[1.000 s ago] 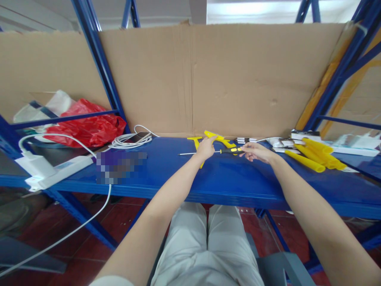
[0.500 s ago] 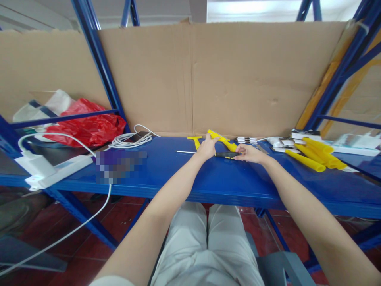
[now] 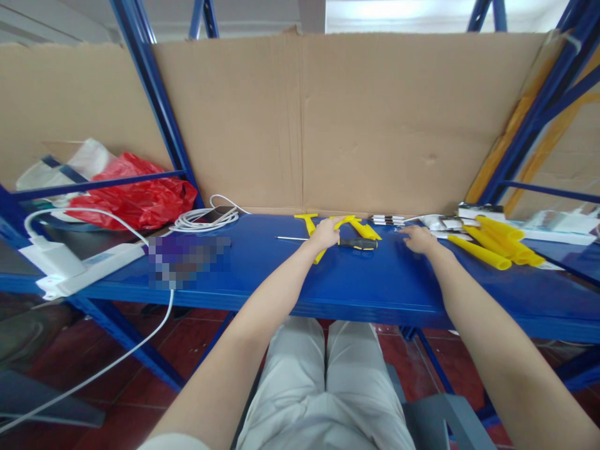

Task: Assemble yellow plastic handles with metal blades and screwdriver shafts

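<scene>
My left hand (image 3: pixel 325 234) is closed around a yellow T-shaped plastic tool (image 3: pixel 320 256), its handle pointing down toward me and its crossbar showing past my fingers. Behind that hand lies a second yellow T-shaped piece (image 3: pixel 307 218), and to its right another yellow piece (image 3: pixel 368 231). A screwdriver (image 3: pixel 359 244) with a black and yellow handle rests on the blue shelf, its shaft passing left beside my left hand. My right hand (image 3: pixel 419 239) is low over the shelf, fingers apart and reaching toward tiny light-coloured bits (image 3: pixel 398 230), too small to name.
Several yellow tubes (image 3: pixel 501 244) and small white packets (image 3: pixel 452 224) lie at the right. Black and white strips (image 3: pixel 388 220) sit by the cardboard back wall (image 3: pixel 375 125). On the left are a coiled white cable (image 3: pixel 201 222), a power strip (image 3: pixel 94 269) and a red bag (image 3: pixel 135 194).
My right hand has left the screwdriver handle and moved right, toward the tiny bits. In my left hand the yellow tool has turned, so its handle now points toward me.
</scene>
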Demonstrator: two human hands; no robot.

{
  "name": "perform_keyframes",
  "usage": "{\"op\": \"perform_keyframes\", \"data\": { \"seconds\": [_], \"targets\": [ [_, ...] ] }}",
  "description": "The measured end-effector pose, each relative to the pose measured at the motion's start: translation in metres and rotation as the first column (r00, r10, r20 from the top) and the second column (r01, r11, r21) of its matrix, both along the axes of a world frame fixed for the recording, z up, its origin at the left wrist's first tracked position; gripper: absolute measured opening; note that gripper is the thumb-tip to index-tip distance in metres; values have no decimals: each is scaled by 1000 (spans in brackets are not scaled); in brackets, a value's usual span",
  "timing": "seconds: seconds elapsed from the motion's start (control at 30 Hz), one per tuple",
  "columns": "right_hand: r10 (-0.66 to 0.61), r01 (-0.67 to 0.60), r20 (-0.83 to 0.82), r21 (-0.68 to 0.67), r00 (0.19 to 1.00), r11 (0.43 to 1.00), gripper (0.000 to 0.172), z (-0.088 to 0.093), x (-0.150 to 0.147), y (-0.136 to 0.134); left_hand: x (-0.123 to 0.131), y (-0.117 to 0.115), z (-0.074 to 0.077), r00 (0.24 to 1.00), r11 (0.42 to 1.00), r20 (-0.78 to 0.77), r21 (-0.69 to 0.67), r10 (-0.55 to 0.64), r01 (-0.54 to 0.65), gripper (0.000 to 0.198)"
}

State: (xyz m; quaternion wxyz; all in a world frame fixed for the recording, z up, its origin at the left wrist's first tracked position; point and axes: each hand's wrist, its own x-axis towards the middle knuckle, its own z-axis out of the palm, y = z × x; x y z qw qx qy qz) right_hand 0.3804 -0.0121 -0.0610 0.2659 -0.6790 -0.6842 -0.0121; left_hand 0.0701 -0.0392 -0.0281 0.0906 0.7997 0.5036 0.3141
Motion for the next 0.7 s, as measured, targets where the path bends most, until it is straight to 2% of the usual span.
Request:
{"op": "perform_keyframes", "data": {
  "seconds": [0.1, 0.27, 0.43, 0.57, 0.7],
  "targets": [
    [-111, 123, 128, -93, 986, 988, 38, -3, -2, -2, 2, -3, 1, 1000, 1000, 15, -24, 11, -10, 55],
    [-161, 188, 162, -163, 974, 969, 46, -1, -14, -10, 5, -8, 2, 999, 999, -24, -21, -28, 28, 54],
    [-172, 202, 189, -150, 967, 968, 43, 3, -19, -14, 7, -13, 2, 992, 997, -104, 22, -68, 71, 53],
    [-207, 256, 270, -163, 941, 953, 37, 12, -24, -21, 8, -15, 2, 976, 992, -197, 64, -91, 106, 51],
    [-221, 279, 283, -184, 933, 942, 30, 18, -29, -26, 8, -17, 2, 965, 990, -246, 84, -94, 117, 50]
  ]
}}
